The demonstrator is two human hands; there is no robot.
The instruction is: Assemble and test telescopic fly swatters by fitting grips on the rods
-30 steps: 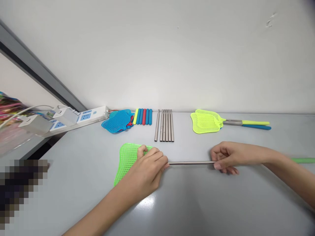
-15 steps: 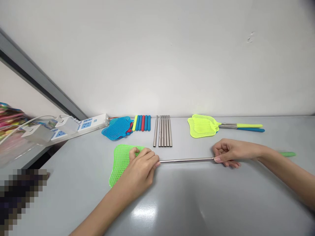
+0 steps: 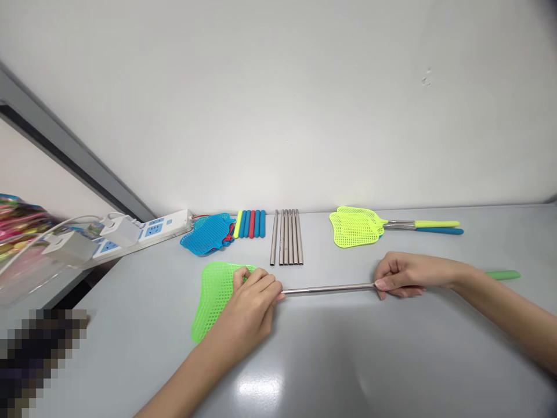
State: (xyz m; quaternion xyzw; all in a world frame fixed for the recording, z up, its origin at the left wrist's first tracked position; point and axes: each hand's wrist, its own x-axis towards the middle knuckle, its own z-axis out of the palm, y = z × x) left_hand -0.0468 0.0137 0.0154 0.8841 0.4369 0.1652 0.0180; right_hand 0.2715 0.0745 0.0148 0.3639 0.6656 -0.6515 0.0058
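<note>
A green fly swatter point(image 3: 214, 296) lies across the front of the grey table, its mesh head to the left. My left hand point(image 3: 256, 299) is closed round the neck, where the head meets the metal rod, and hides that joint. Pinched by the thumb and fingers of my right hand point(image 3: 398, 276) is the swatter's telescopic metal rod point(image 3: 328, 288), partly drawn out between the hands. Beyond my right wrist the end of the green handle point(image 3: 503, 274) shows; the part between is covered by my hand and forearm.
Behind lie blue swatter heads point(image 3: 206, 234) with red ones beneath, a row of coloured handles point(image 3: 249, 224) and several metal rods point(image 3: 290, 238). Finished-looking yellow swatters point(image 3: 357, 227) rest back right. A power strip point(image 3: 167, 225) with plugged-in chargers stands at left, near plastic-wrapped items point(image 3: 24, 232).
The camera view has shifted slightly. Both hands keep their places on the swatter; the fingers of my right hand have curled in more closely round the rod.
</note>
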